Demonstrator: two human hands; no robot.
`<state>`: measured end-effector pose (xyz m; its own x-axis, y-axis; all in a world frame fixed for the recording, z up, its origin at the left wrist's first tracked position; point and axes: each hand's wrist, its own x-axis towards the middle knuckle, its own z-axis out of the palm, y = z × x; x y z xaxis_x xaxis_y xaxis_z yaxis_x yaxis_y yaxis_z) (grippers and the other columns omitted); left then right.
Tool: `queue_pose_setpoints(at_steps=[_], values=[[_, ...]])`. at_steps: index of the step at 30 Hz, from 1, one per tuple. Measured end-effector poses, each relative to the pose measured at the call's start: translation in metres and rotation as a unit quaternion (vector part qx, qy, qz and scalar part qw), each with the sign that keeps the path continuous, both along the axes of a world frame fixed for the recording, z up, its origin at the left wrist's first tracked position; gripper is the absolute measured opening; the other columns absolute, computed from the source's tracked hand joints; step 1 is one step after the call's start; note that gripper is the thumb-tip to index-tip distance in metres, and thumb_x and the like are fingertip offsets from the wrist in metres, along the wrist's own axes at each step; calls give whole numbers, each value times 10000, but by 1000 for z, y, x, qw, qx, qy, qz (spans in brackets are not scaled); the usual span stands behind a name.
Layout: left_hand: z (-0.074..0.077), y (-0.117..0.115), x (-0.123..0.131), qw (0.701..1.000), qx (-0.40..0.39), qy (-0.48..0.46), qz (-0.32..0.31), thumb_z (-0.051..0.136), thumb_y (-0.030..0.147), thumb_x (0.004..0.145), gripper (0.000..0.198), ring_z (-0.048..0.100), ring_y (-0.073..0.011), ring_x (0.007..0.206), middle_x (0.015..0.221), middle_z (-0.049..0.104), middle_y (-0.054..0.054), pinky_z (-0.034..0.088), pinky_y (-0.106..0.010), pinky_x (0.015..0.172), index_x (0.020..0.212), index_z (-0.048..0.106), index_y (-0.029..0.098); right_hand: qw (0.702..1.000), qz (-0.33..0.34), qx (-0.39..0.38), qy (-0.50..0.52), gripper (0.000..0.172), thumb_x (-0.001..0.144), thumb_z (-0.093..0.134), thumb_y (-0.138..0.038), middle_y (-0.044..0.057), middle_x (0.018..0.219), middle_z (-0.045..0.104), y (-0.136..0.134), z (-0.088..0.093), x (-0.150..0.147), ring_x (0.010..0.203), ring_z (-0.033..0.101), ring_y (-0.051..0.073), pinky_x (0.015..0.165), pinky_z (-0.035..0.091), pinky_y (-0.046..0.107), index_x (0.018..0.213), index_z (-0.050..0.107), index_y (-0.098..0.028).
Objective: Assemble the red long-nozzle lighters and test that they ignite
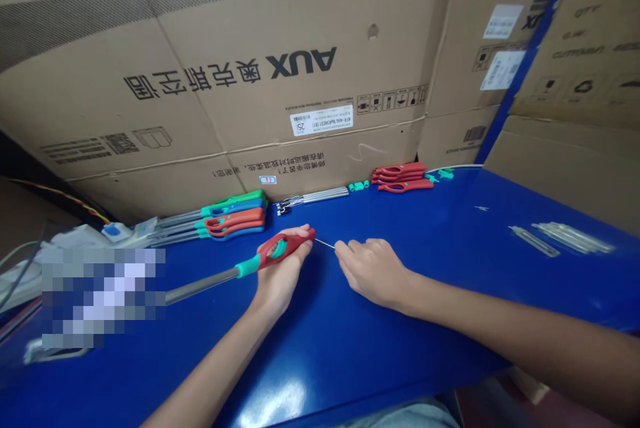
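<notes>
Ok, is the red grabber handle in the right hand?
No, the left hand grips the red grabber handle, not the right hand.

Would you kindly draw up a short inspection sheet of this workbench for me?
Surface: blue bench, glossy; part of its left side is blurred.
Job's things: red-handled tool with a metal tube; thin wire beyond its handle; stacked tools; metal rods; red handles.
Clutter: clear plastic strips at the right.
Grip: left hand closed round the tool's handle; right hand at the wire's end, pinch unclear.
Cables: yellow-and-red cable at the left; white cable behind the bench.
Surroundings: cardboard boxes printed AUX behind the bench.
</notes>
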<state>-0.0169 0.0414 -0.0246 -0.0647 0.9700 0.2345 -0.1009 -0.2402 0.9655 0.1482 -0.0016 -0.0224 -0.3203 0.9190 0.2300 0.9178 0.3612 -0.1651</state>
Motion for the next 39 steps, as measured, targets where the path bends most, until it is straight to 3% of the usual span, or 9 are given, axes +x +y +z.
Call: queue_pose_setpoints(at_steps=[5, 11, 17, 23, 29, 35, 39], values=[[-5, -1, 3, 1000, -3, 4, -1, 767, 187, 611, 144, 661, -288, 1047, 947, 737, -61, 512, -448, 963, 738, 703, 173, 1000, -9, -15, -23, 157, 913, 394, -127, 141, 861, 694, -1, -2, -3, 668, 625, 215, 542, 162, 311, 971, 538, -151], [-7, -2, 4, 1000, -2, 1, -5, 761, 176, 607, 127, 663, -292, 1040, 910, 738, -54, 522, -449, 947, 718, 699, 180, 997, -23, -61, 32, 168, 993, 325, -265, 17, 651, 647, -1, 0, 2, 484, 531, 137, 483, 177, 266, 970, 473, -191], [-7, -1, 3, 1000, 2, 0, -13, 765, 185, 618, 135, 662, -283, 1049, 963, 737, -58, 521, -445, 956, 738, 703, 181, 995, -24, -71, 64, 75, 926, 400, -178, 51, 666, 620, -2, 0, 2, 501, 482, 150, 524, 124, 302, 923, 475, -183], [-7, -3, 3, 1000, 1, 0, -22, 758, 178, 625, 125, 668, -277, 1040, 973, 737, -61, 545, -421, 928, 737, 704, 175, 979, -17, -108, 172, 200, 969, 343, -295, -35, 572, 484, 2, 1, 5, 470, 380, 103, 482, 184, 240, 783, 356, -221], [-6, -3, 3, 1000, 5, 3, -24, 752, 173, 630, 109, 666, -274, 1050, 965, 740, -70, 544, -407, 937, 730, 709, 167, 968, -29, -101, 230, 158, 876, 477, -173, -76, 539, 219, -1, 0, 3, 482, 143, 107, 545, 110, 304, 772, 367, -219], [-7, -3, 2, 999, 12, 0, -29, 750, 162, 640, 116, 672, -261, 1041, 975, 737, -59, 555, -390, 921, 747, 708, 175, 919, -18, -164, 358, 258, 903, 470, -235, -68, 535, 361, 8, -2, 4, 485, 321, 91, 489, 212, 232, 688, 330, -215], [-7, -3, 1, 999, 20, 0, -30, 753, 164, 651, 118, 667, -257, 1054, 968, 738, -50, 546, -389, 936, 759, 709, 183, 870, -17, -224, 439, 256, 907, 462, -245, -98, 484, 321, 12, -2, 4, 432, 298, 75, 438, 211, 204, 688, 332, -220]])
